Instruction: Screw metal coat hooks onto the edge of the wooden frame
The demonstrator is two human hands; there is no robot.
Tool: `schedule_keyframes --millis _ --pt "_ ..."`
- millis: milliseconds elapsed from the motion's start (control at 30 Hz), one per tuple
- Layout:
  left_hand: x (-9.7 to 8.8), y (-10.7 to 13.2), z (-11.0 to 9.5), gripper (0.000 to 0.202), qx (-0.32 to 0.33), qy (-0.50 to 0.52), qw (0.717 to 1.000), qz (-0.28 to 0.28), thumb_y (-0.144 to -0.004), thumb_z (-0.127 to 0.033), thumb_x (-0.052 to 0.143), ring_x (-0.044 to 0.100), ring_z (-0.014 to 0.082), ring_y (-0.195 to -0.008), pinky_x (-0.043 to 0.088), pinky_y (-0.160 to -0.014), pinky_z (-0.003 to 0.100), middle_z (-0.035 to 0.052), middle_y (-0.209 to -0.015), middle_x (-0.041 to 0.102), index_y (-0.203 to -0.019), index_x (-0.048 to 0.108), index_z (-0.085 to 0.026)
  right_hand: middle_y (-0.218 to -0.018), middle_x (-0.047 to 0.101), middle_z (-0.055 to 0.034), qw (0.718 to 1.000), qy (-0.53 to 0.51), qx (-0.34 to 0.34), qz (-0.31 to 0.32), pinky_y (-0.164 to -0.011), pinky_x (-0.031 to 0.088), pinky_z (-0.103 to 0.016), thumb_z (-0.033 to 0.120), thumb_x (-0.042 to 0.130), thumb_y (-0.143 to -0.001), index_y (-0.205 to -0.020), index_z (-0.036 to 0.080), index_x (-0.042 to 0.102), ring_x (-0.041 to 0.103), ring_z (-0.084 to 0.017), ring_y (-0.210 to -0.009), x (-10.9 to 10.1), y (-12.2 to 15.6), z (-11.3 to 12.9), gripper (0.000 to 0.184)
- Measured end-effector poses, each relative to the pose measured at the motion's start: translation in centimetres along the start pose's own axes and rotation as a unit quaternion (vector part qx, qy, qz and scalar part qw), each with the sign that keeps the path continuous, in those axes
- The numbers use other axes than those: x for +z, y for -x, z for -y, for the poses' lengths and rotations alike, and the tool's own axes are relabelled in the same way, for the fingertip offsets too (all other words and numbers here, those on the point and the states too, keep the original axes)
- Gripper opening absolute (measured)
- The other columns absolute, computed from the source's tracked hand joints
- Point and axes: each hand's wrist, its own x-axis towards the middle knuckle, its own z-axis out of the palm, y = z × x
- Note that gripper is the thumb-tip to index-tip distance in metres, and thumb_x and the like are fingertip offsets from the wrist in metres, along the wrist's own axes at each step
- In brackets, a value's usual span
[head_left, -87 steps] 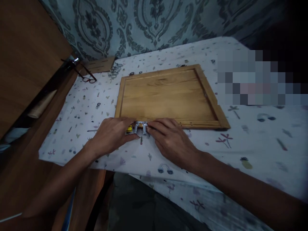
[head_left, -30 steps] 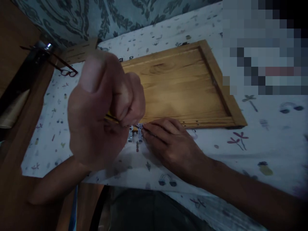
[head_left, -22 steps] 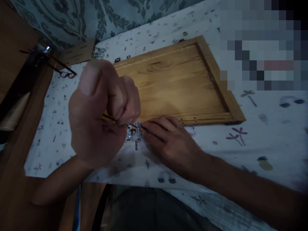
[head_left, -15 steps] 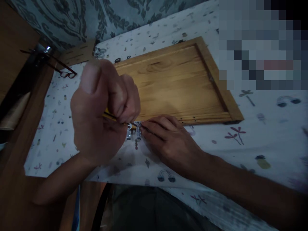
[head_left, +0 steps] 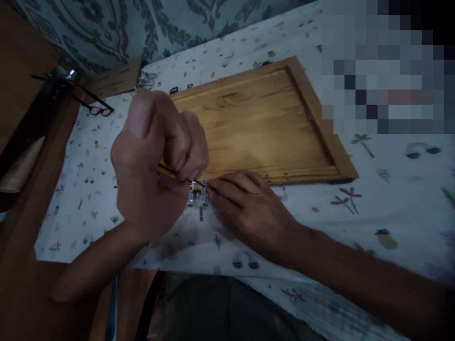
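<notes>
My left hand (head_left: 156,156) is closed in a fist around the yellow and black handle of a screwdriver (head_left: 166,170). Its thin shaft slants down to the right, and the tip reaches a silver metal hinge (head_left: 204,195) at the near edge of a wooden cabinet door (head_left: 256,123). My right hand (head_left: 249,201) lies low over that edge, with its fingertips together against the right side of the hinge. The fingers hide part of the hinge, and I cannot make out the screw under the tip.
The door lies flat on a white patterned cloth (head_left: 81,189). Eyeglasses (head_left: 101,111) and a piece of cardboard (head_left: 117,78) are at the back left. Small holes show along the door's near edge. A patterned wall (head_left: 177,23) stands behind, and a pixelated patch covers the upper right.
My left fist has shifted slightly to the right and turned a little with the screwdriver. My right hand and the hinge are almost unmoved.
</notes>
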Motion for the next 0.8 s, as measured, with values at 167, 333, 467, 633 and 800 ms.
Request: schedule_keyframes --millis 167,333,467,633,800 --pt "-0.5 0.5 1.0 0.058 0.055 0.007 0.998 -0.024 -0.098 -0.055 0.037 0.028 0.0081 -0.038 0.024 -0.037 0.029 -0.0013 -0.055 0.021 -0.056 0.024 -0.017 -0.112 0.071 -0.0119 1.0 0.001 0.002 0.0 -0.088 0.046 -0.041 0.01 0.046 -0.095 -0.102 0.008 0.07 0.055 -0.026 -0.1 0.1 0.1 0.0 0.025" --pt "-0.5 0.7 1.6 0.056 0.059 0.038 0.997 -0.017 -0.102 -0.049 0.027 0.029 0.0081 -0.041 0.026 -0.038 0.028 -0.0011 -0.056 0.02 -0.056 0.027 -0.017 -0.111 0.07 -0.0142 1.0 -0.011 0.004 0.003 -0.086 0.046 -0.042 0.009 0.05 -0.093 -0.102 0.007 0.07 0.055 -0.026 -0.1 0.0 0.1 0.1 0.022" --pt "-0.7 0.5 1.2 0.061 0.032 -0.01 0.999 0.016 -0.099 -0.057 0.029 0.034 0.0095 -0.041 0.029 -0.04 0.031 -0.0009 -0.05 0.025 -0.052 0.029 -0.018 -0.11 0.07 -0.0144 1.0 -0.015 0.002 0.003 -0.086 0.046 -0.042 0.009 0.051 -0.092 -0.102 0.006 0.07 0.055 -0.026 -0.1 -0.1 0.0 0.0 0.021" --pt "-1.3 1.3 0.3 0.048 0.006 -0.194 0.981 0.013 -0.099 -0.056 0.035 0.058 0.0144 -0.071 0.05 -0.063 0.035 0.0007 -0.073 0.048 -0.067 0.047 -0.022 -0.112 0.071 -0.0133 1.0 -0.009 0.0 0.0 -0.088 0.047 -0.041 0.011 0.048 -0.095 -0.103 0.005 0.07 0.055 -0.027 -0.101 0.0 0.0 0.0 0.024" --pt "-2.7 1.8 -0.2 0.033 0.057 -0.34 0.938 0.036 -0.103 -0.034 0.034 0.06 0.013 -0.079 0.054 -0.071 0.038 -0.002 -0.081 0.051 -0.079 0.053 -0.022 -0.113 0.071 -0.0115 1.0 0.005 -0.001 0.006 -0.088 0.047 -0.041 0.011 0.043 -0.097 -0.102 0.009 0.07 0.055 -0.026 -0.102 0.2 0.0 0.0 0.028"
